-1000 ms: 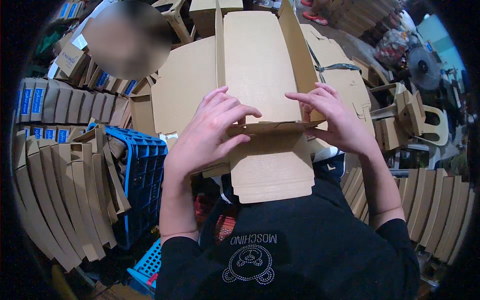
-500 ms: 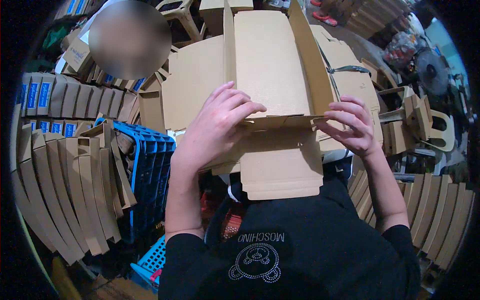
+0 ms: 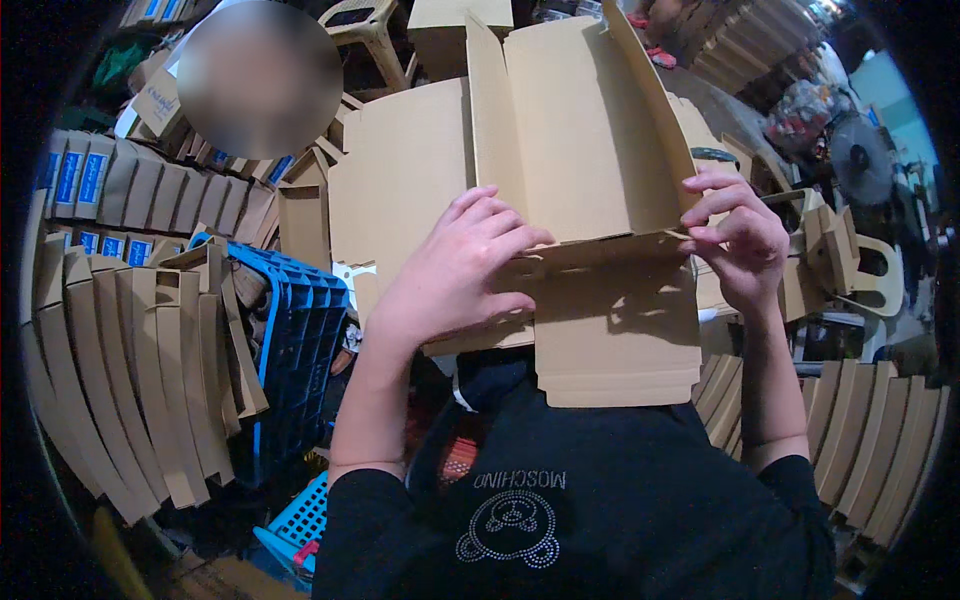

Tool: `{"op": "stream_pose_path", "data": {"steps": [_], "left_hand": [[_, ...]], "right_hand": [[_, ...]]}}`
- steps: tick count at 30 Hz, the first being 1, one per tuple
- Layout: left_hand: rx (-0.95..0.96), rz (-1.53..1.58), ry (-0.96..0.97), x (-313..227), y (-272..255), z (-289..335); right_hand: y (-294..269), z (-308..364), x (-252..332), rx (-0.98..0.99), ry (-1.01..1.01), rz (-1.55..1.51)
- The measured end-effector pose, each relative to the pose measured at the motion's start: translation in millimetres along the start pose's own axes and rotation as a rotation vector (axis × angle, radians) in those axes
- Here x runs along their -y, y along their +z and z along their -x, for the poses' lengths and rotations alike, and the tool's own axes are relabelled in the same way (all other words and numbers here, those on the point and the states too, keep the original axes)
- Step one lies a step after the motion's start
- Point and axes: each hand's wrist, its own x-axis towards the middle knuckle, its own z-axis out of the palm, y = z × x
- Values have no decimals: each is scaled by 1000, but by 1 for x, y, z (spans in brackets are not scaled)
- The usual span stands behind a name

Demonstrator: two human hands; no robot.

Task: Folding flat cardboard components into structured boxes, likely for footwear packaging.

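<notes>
A brown cardboard box [image 3: 585,130] lies partly folded in front of me, its two long side walls raised. Its near end flap [image 3: 620,340] hangs down toward my black shirt. At the near left corner, my left hand [image 3: 465,265] has its fingers bent over the wall's end and the fold line, with the thumb apart below them. My right hand [image 3: 740,235] pinches the near right corner between thumb and fingers. What the left fingertips press on is partly hidden. Under the box are flat cardboard sheets [image 3: 400,180].
At left stand a blue plastic crate [image 3: 300,350] and rows of folded cardboard boxes [image 3: 130,380]. More boxes [image 3: 870,440] stand at right, near a pale plastic chair [image 3: 880,270] and a fan [image 3: 860,160]. Another person is at the upper left, beside a stool [image 3: 365,40].
The box has shifted to the right and turned slightly, and both hands have moved right with it. The left thumb now shows below the fingers.
</notes>
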Motion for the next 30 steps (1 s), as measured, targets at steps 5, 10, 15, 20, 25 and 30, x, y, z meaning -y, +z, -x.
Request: {"op": "stream_pose_path", "data": {"steps": [5,10,15,20,25,30], "left_hand": [[-69,-16,44,-2,14,-8],[-350,-22,182,8,38,-6],[-347,-78,312,2,43,-14],[-321,3,290,4,38,-14],[-429,704,162,12,20,-6],[-804,803,-90,31,-7,4]], "right_hand": [[-44,50,-42,-455,84,-833],[-37,30,-9,-997,510,-655],[-7,48,-16,-222,278,-15],[-3,37,-12,172,228,339],[-6,46,-14,264,228,447],[-24,46,0,63,146,498]]}}
